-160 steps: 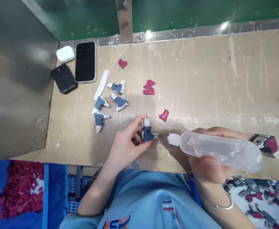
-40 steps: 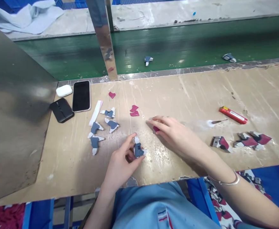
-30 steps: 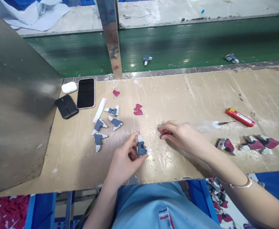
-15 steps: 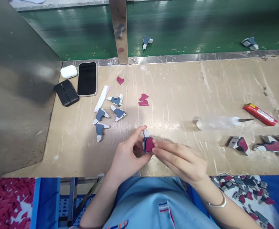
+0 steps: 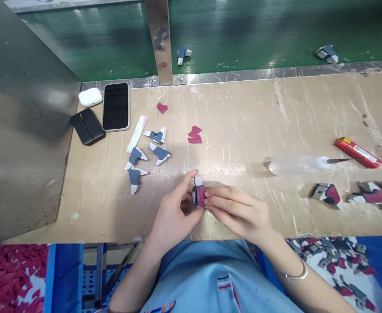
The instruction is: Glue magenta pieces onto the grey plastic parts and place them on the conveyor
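Note:
Near the table's front edge, my left hand (image 5: 174,208) grips a small blue-grey and white plastic part (image 5: 196,181) between thumb and fingers. A maroon piece (image 5: 200,195) lies against the face of that part. My right hand (image 5: 243,211) has its fingertips closed at the right edge of the maroon piece, pressing on it; whether it is fully seated I cannot tell. Left of my hands lie several blue-and-white plastic parts (image 5: 134,177). Beyond them are two loose maroon pieces (image 5: 195,139) and a single maroon piece (image 5: 162,108) farther back.
A phone (image 5: 116,107), white case (image 5: 90,97) and black box (image 5: 88,127) sit by the metal panel (image 5: 24,130). At right are a clear bottle with a dark tip (image 5: 298,166), a red tube (image 5: 359,153) and assembled parts (image 5: 328,195). Behind runs a green belt (image 5: 249,39); bins stand below.
The maroon piece on the held part is turned slightly, and my right fingers have shifted left along with it. Two parts on the green belt have moved left. The view has shifted slightly.

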`<state>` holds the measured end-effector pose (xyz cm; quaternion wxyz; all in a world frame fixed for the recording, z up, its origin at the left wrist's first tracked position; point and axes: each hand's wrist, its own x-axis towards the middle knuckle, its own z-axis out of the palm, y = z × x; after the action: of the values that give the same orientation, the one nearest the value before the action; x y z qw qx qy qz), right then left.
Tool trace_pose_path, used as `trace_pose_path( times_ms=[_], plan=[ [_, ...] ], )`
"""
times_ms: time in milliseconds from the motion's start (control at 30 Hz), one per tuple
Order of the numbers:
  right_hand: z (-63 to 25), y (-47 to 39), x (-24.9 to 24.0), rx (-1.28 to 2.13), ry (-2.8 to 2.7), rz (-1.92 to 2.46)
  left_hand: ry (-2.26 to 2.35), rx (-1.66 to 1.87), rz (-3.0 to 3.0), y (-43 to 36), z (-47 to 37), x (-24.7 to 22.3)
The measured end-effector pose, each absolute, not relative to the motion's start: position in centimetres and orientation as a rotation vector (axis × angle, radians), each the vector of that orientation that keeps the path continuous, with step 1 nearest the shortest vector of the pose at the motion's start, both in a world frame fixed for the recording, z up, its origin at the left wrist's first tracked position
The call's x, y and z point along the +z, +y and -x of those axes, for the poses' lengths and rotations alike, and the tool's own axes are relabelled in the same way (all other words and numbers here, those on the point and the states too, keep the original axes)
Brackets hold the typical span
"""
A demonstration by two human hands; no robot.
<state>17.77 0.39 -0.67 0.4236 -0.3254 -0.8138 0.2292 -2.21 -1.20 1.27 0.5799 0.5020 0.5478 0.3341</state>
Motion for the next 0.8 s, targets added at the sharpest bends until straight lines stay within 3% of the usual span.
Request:
trace_pose_path(
  times_ms=[800],
  plan=[
    [-16.9, -0.2, 0.3, 0.734, -1.857, 0.947, 1.052, 0.956, -0.868, -1.3, 2.1, 0.2]
  ],
)
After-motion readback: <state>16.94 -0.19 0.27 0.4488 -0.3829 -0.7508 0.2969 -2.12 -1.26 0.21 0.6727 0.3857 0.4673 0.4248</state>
